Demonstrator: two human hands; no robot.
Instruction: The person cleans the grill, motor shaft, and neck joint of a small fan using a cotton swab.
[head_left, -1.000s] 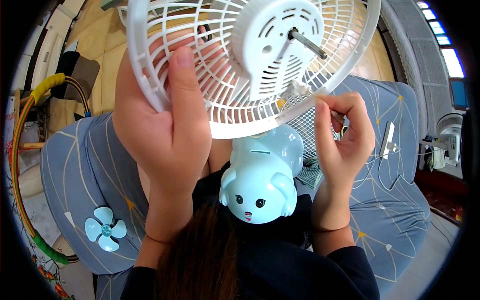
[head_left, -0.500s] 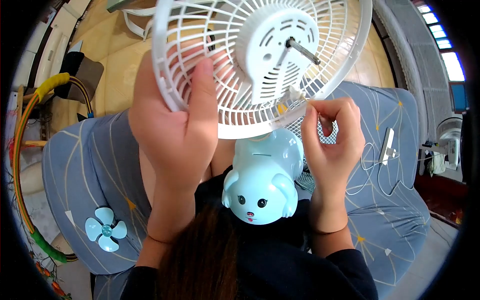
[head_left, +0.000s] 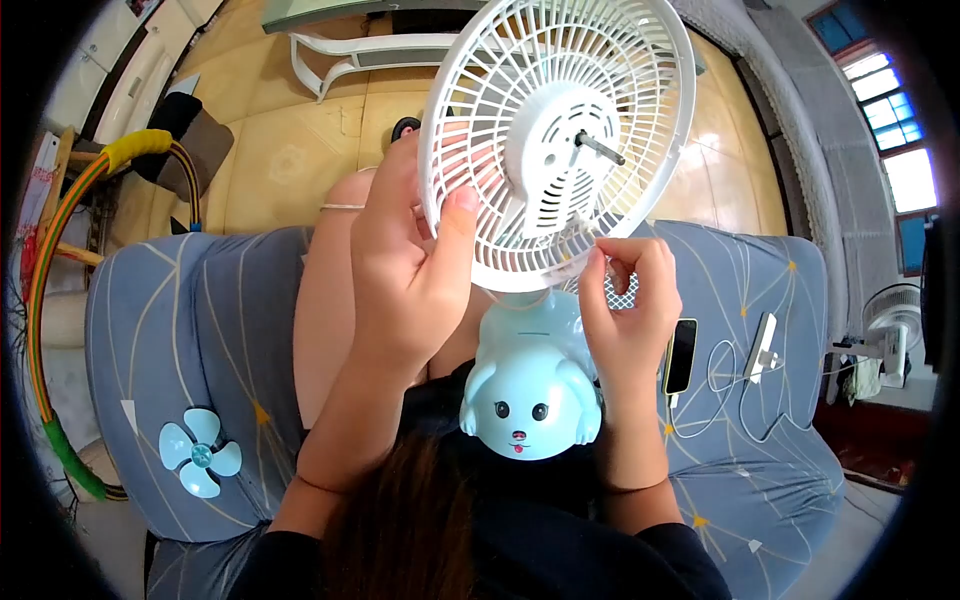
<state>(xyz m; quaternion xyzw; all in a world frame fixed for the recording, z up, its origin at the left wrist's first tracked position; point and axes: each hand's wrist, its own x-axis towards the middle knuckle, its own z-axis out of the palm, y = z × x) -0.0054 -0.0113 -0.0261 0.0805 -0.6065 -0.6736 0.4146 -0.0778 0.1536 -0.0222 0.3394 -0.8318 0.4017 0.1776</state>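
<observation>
My left hand (head_left: 405, 265) grips the left side of a white fan guard (head_left: 480, 262), thumb in front and fingers behind the bars. The guard is tilted, and a bare metal shaft (head_left: 602, 149) sticks out of its hub. At the lower right rim, my right hand (head_left: 635, 300) pinches a thin stick with a white fluffy tip (head_left: 588, 228) against the bars; most of the stick is hidden. Below the guard, a light-blue puppy-shaped fan base (head_left: 530, 400) leans on my lap, its face towards me. A light-blue fan blade (head_left: 202, 453) lies apart on the sofa to the left.
I sit on a grey patterned sofa (head_left: 265, 330). To my right lie a phone (head_left: 681, 355) with a cable and a power strip (head_left: 762, 345). A striped hoop (head_left: 45, 330) stands at the left. Another fan (head_left: 890, 325) is far right, and a white-legged table (head_left: 380, 52) ahead.
The guard has moved lower and farther from me, slightly right, with both hands following. My right hand still pinches at the lower rim. The phone has come into view.
</observation>
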